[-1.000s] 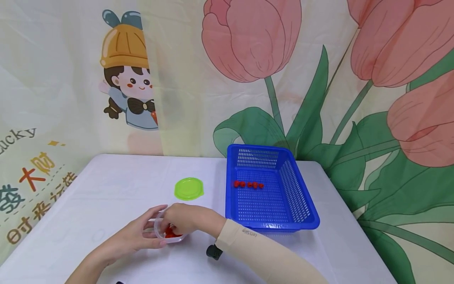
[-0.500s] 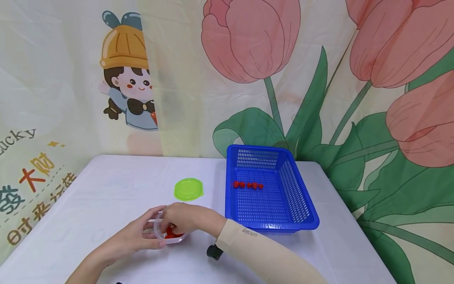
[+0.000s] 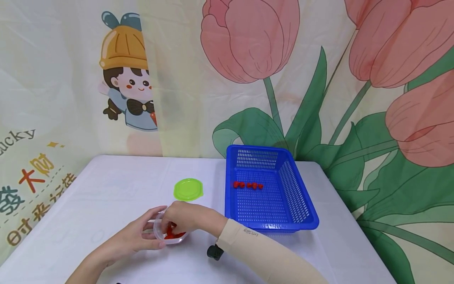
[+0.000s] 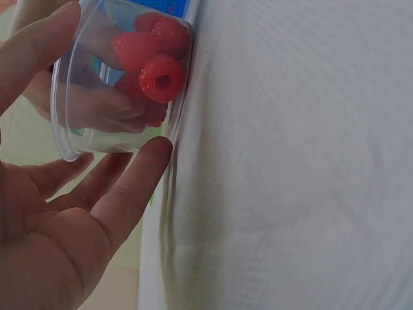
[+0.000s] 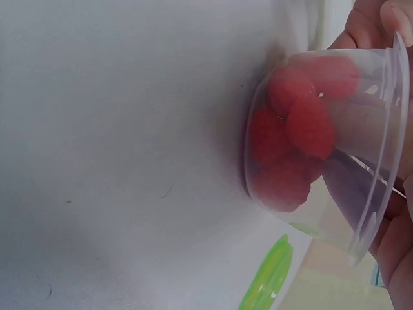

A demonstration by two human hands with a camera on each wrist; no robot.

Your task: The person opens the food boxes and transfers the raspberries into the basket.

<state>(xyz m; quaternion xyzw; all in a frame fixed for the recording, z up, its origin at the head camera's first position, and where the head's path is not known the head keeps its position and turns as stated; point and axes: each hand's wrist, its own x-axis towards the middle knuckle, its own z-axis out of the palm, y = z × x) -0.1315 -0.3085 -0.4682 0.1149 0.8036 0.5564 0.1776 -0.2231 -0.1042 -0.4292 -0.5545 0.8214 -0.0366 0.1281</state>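
A clear plastic tub with several red raspberries in it stands on the white table. My left hand holds the tub from the left, thumb on the near side and fingers around the far side. From the right, my right hand reaches down into the tub. Through the tub's wall in the left wrist view, its curled fingers are against a raspberry, partly hidden by the plastic. More raspberries lie at the tub's bottom in the right wrist view.
A blue perforated basket stands at the right, with a row of several raspberries on its floor. A green lid lies flat behind the tub. A printed cloth hangs behind the table.
My right fingers have shifted slightly among the raspberries in the tub, and the berries there have moved a little. The left hand, lid and basket stay put.
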